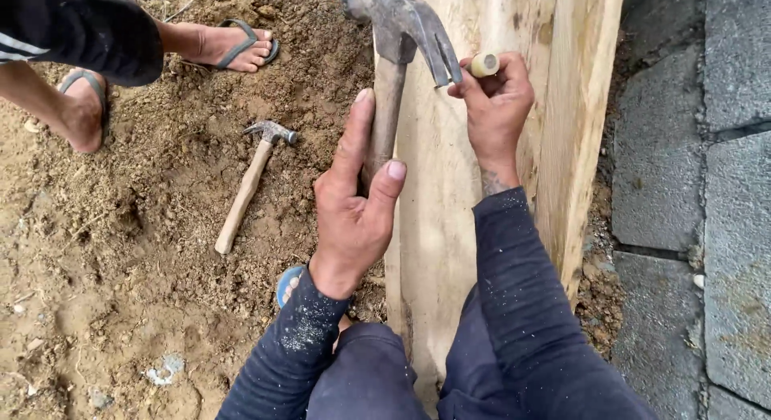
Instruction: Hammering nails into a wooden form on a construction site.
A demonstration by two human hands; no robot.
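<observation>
The hammer's claw sits just beside the right hand's fingers, so a slip or jerk of the head could well catch them or knock the peg loose. The left hand is wrapped loosely round the hammer handle, thumb lying along it. The right hand is closed, pinching the small pale peg against the plank.
</observation>
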